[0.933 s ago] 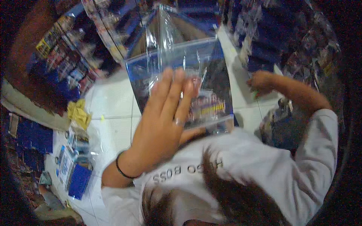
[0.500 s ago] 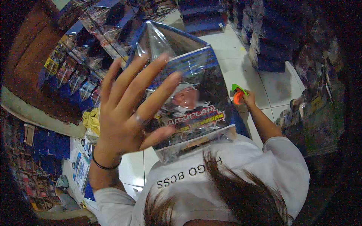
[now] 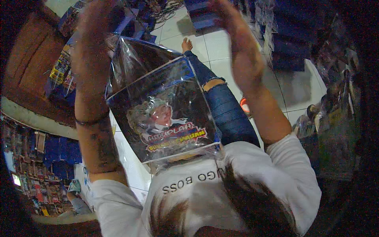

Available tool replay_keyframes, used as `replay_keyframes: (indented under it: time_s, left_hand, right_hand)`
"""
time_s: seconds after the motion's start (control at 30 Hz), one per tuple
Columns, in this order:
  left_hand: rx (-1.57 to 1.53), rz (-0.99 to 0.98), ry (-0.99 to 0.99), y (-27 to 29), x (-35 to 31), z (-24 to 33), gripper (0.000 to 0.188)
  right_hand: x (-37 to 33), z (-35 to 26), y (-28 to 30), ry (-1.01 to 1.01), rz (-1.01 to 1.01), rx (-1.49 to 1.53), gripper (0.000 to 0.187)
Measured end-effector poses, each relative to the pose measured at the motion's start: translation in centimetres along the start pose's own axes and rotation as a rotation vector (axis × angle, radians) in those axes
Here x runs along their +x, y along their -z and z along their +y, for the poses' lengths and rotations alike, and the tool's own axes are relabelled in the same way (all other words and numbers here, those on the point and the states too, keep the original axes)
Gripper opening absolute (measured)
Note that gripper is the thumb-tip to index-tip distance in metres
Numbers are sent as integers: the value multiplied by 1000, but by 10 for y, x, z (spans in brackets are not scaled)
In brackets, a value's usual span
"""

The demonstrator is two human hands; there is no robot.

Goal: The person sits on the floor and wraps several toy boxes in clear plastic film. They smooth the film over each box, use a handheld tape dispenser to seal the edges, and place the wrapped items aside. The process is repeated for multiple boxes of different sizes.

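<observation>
A boxy pack (image 3: 166, 126) in shiny clear plastic rests on my lap against my shirt. Its dark front carries a printed portrait and lettering, and its far side has blue edges. My left hand (image 3: 96, 23) is raised beyond the pack's far left corner, dark and smeared by motion. Raised at the upper right, my right hand (image 3: 237, 43) is also blurred and apart from the pack. The fingers of both hands are blurred or cut off by the top edge. An orange ring-shaped part (image 3: 244, 104) shows beside my right forearm, the rest of it hidden.
My leg in torn blue jeans (image 3: 231, 114) stretches over white floor tiles (image 3: 219, 73). Stacked dark blue goods (image 3: 288, 39) stand at the right. Shelves of small packs (image 3: 35, 170) line the left, near a brown panel (image 3: 35, 59). Cables (image 3: 167, 15) lie at the far end.
Both hands have lifted toward the top edge; the left has left the pack's front. My right hand no longer shows the green and orange tool. The pack appears shifted left.
</observation>
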State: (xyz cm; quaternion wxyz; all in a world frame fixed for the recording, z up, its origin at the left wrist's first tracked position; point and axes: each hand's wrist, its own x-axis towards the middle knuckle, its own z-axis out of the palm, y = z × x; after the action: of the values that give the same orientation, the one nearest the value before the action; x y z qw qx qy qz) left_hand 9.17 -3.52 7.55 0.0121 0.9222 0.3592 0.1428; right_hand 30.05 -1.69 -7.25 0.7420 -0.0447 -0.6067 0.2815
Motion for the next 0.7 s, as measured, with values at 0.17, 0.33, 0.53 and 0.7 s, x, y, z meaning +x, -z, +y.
replay_keyframes:
  time_s: [0.17,0.33,0.53,0.7]
  left_hand:
    - [-310,430,481,-53,-94,-87,69]
    - [-438,645,562,-124,-110,-97,76]
    - [-329,788,472,-115,-52,-109,88]
    - [-92,867,301,-121,-34,-104,102]
  right_hand:
    - [-29,46,-58,-444,-214,-248,52]
    - [-102,124,-34,-1400,223,477,53]
    - [-58,153,9,-1464,-9,638,55]
    - [70,122,6,-1263,-237,521,67]
